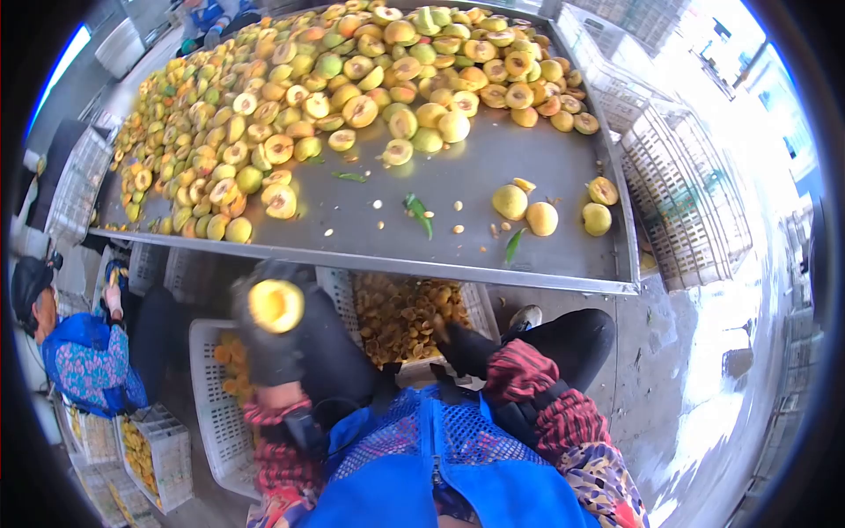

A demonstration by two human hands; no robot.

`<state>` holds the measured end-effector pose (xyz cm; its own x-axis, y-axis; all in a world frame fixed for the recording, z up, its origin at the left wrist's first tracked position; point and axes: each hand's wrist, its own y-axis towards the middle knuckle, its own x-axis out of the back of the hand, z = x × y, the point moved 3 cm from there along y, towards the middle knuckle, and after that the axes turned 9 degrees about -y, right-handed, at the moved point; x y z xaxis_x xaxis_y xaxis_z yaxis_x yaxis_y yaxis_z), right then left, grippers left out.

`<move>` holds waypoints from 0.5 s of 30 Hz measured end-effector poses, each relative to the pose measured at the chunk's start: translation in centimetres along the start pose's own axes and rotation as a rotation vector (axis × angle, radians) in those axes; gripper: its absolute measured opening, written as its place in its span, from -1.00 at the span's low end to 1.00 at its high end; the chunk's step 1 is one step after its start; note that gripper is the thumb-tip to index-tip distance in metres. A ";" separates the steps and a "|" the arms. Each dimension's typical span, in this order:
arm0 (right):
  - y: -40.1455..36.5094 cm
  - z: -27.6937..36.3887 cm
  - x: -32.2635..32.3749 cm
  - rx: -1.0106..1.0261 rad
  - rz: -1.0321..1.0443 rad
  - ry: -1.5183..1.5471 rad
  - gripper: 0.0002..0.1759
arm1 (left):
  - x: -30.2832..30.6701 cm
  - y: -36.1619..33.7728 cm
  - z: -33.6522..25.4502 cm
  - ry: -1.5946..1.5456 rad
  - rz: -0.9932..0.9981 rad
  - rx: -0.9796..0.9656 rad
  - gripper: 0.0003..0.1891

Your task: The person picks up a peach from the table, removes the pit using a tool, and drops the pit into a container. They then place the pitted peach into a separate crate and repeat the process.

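1 fruit half (276,306) gripped by L fingers (244,304), blurry; R fingers (451,336) v. dark, can't tell state.

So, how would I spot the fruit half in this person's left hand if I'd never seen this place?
Find the big metal table heaped with fruit. Just below its near edge, left of the picture's middle, is the wearer's dark-gloved left hand. The fruit half shows its bright yellow cut face there, held in the hand, unlike the heaped ones lying on the metal.
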<state>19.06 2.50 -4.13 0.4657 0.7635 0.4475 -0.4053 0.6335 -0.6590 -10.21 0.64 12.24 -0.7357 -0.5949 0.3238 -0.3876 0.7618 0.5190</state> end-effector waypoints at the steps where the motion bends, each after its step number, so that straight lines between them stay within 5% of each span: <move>1: 0.4 -1.1 -1.0 -0.018 0.076 -0.160 -0.72 | 2.0 0.5 0.7 0.008 -0.067 0.013 -0.49; 3: 0.7 -2.6 -2.3 -0.050 0.178 -0.227 -0.71 | 6.0 1.4 6.4 -0.821 -0.177 0.481 -0.63; 4: 0.7 -2.9 -2.4 -0.054 0.198 -0.220 -0.71 | 8.2 1.3 9.6 -0.842 -0.204 0.586 -0.62; 6: 0.8 -2.9 -2.4 -0.041 0.198 -0.184 -0.70 | 10.8 1.6 13.9 -0.151 -0.071 0.639 -0.58; 7: 0.9 -2.8 -2.3 -0.034 0.193 -0.172 -0.70 | 9.9 1.3 13.3 0.162 -0.044 0.438 -0.58; 15: 0.6 -2.6 -1.1 0.021 0.121 -0.080 -0.67 | -20.3 7.4 -4.6 -0.358 0.757 -0.099 -0.64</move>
<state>20.32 1.69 -6.57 0.3485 0.8415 0.4128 -0.4717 0.5380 -0.6986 4.43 17.20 13.12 -0.9155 0.1970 0.3507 0.3191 0.8864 0.3353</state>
